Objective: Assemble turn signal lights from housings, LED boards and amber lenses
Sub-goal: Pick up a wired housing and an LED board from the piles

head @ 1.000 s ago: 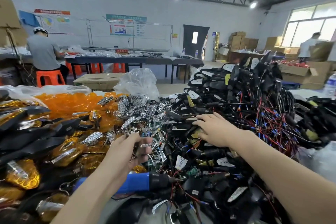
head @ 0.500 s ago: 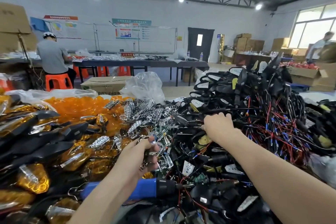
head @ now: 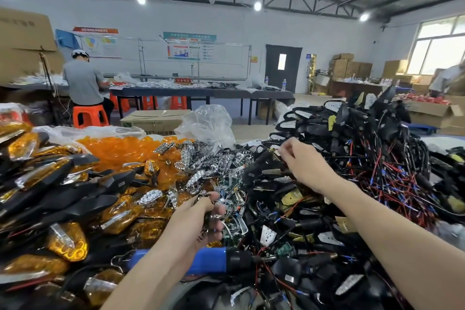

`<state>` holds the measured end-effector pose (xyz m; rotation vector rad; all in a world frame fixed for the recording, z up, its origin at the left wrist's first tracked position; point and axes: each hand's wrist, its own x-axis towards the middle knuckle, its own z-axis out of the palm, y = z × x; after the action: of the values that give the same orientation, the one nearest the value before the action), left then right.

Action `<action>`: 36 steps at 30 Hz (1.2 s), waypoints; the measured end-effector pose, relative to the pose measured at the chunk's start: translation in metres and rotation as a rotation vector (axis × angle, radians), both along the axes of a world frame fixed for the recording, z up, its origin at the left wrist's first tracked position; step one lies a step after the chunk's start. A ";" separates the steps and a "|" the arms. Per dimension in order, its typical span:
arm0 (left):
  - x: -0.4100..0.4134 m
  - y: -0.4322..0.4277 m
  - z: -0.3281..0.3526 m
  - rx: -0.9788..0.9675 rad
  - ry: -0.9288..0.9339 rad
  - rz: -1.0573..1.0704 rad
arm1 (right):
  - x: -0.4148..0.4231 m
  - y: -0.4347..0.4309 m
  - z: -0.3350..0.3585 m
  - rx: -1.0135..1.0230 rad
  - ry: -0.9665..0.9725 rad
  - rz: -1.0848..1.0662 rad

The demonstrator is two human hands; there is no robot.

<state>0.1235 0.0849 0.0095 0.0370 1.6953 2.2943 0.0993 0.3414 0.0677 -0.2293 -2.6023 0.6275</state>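
A big workshop with a steel-truss roof, a white wall hung with posters, a dark door and bright windows on the right. Far back, a person in a grey shirt sits on an orange stool at a long dark counter strewn with parts. A cardboard box and a crumpled clear bag lie just past the near heaps.

The near counter is hidden under parts. On the left lie assembled lights, black with amber faces. Behind them is a mound of loose amber lenses, with a scatter of silvery reflector pieces beside it. To the right rises a tall tangle of black housings with red, blue and black wires.

The left grip is low in the middle, its fingers curled round a handful of small shiny parts, just above a blue tool with a black nose lying across the pile. The right grip is raised over the near edge of the black housings, fingers bent and drawn together toward the thumb; I cannot tell whether they pinch anything
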 end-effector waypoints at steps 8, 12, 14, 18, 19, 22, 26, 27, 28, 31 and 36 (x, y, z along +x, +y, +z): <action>0.015 0.004 0.024 0.352 -0.043 -0.041 | 0.071 -0.099 0.028 0.339 0.185 0.352; 0.021 -0.003 0.027 0.301 0.024 0.102 | 0.090 -0.124 -0.009 0.497 0.121 0.393; 0.024 -0.008 0.025 0.183 0.066 0.106 | 0.099 -0.131 -0.026 0.318 0.099 0.445; 0.024 -0.020 0.044 0.117 0.199 0.005 | 0.114 -0.128 -0.016 -0.244 0.052 0.592; 0.023 -0.025 0.055 0.046 0.270 -0.043 | 0.115 -0.123 -0.007 -0.340 0.084 0.578; 0.024 -0.039 0.094 -0.221 0.538 -0.176 | 0.105 -0.107 0.019 -0.799 0.155 0.523; 0.029 -0.042 0.117 -0.730 0.897 -0.192 | 0.092 -0.103 0.027 -1.462 0.079 0.669; 0.031 -0.039 0.112 -0.770 0.902 -0.239 | 0.090 -0.103 0.021 -1.539 0.102 0.680; 0.034 -0.037 0.103 -0.768 0.865 -0.286 | 0.088 -0.105 0.013 -1.618 0.146 0.680; 0.046 -0.026 0.066 -0.618 0.620 -0.373 | 0.086 -0.106 -0.019 -1.791 0.293 0.619; 0.044 -0.010 0.012 -0.780 0.654 -0.218 | 0.084 -0.105 -0.065 -1.815 0.336 0.371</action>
<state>0.1674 0.0748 0.0214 0.8252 2.6236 1.3948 0.1828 0.2359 0.0026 -0.1184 -1.0210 2.6094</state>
